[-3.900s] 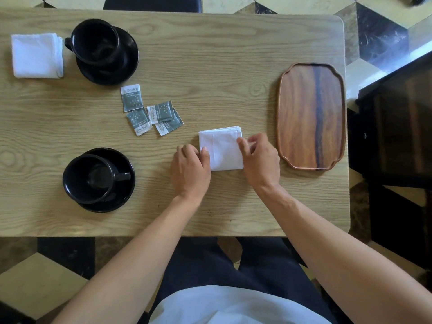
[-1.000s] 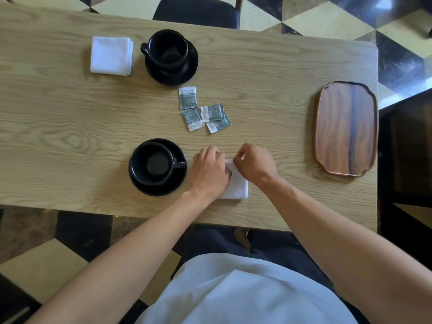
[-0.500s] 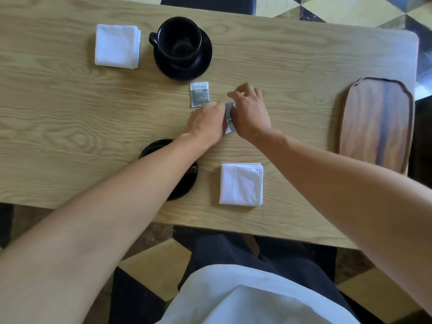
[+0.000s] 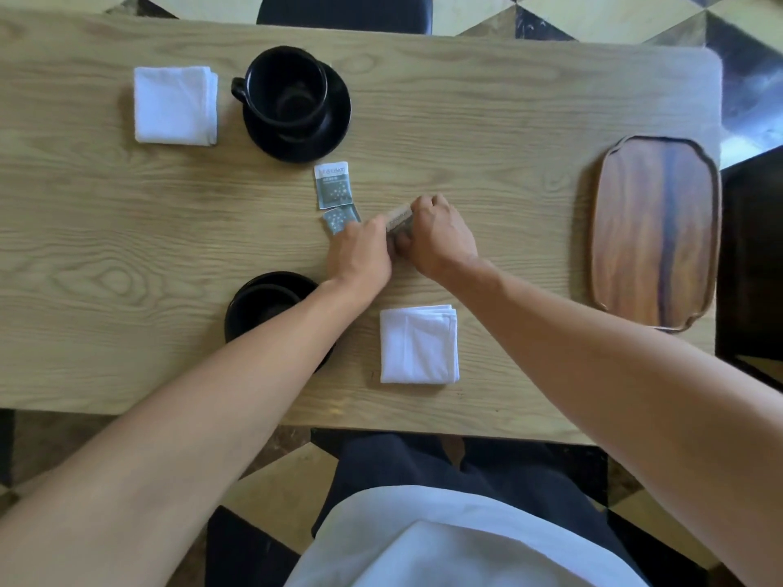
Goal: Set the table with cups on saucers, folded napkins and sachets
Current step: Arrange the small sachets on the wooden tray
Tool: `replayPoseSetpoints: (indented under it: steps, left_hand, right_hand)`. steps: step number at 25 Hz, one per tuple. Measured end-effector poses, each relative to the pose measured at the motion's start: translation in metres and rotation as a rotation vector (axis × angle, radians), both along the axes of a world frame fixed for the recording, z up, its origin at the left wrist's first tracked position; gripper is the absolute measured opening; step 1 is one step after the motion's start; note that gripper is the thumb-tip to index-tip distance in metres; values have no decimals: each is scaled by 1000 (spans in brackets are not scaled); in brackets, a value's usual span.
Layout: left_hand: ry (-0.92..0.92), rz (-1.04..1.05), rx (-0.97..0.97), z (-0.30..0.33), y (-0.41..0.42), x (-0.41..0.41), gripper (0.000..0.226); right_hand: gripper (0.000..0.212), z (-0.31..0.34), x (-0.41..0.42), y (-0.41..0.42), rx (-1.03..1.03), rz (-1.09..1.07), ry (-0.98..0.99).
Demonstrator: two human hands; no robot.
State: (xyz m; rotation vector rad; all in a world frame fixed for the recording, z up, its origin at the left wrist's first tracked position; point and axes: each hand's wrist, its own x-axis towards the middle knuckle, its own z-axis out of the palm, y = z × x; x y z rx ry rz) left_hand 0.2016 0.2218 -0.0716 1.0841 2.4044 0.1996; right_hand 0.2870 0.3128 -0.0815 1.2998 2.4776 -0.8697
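Note:
On the wooden table (image 4: 487,120), my right hand (image 4: 442,239) pinches a grey-green sachet (image 4: 398,217) that is tilted up off the surface. My left hand (image 4: 360,254) meets it with curled fingers at the sachet's left end. One sachet (image 4: 334,184) lies flat below the far black cup (image 4: 288,91) on its saucer (image 4: 337,125), and another sachet (image 4: 341,220) shows partly under my left fingers. A folded white napkin (image 4: 173,105) lies left of the far cup. The near cup and saucer (image 4: 265,298) are half hidden by my left forearm. A second folded napkin (image 4: 418,345) lies to their right.
A bare oval wooden tray (image 4: 654,230) sits near the table's right edge. A dark chair (image 4: 343,10) stands at the far side. Dark furniture (image 4: 752,247) stands right of the table, over a checkered floor.
The near napkin was placed right of the near cup and released. Both hands then moved up to the sachets, and one sachet now stands lifted between them.

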Motion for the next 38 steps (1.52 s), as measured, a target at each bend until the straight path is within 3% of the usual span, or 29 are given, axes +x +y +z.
replayPoseSetpoints:
  steps: [3, 6, 9, 12, 16, 23, 30, 33, 38]
  left_hand:
    - [-76, 233, 60, -6, 1, 9, 15]
    - [-204, 516, 115, -7, 3, 17, 8]
    - [-470, 772, 200, -7, 6, 21, 21]
    - [-752, 971, 346, -2, 11, 20, 15]
    - [-833, 939, 404, 0, 7, 23, 21]
    - [-937, 915, 444, 10, 12, 43, 18]
    - [-972, 829, 437, 41, 37, 53, 9]
    - [-942, 700, 454, 63, 59, 54, 9]
    - [-894, 479, 524, 100, 106, 60, 14]
  right_hand:
    - [25, 0, 7, 3, -75, -105, -42]
    - [32, -2, 16, 4, -195, -213, 18]
    - [34, 3, 23, 2, -321, -361, 203]
    - [25, 8, 30, -1, -485, -511, 358]
    - [17, 13, 47, -5, -573, -566, 433]
    - [15, 25, 80, 7, -534, -658, 409]
    - [22, 60, 123, 33, -306, -569, 344]
    - [32, 89, 142, 52, -205, -560, 346]
    - [18, 136, 166, 87, -93, -579, 379]
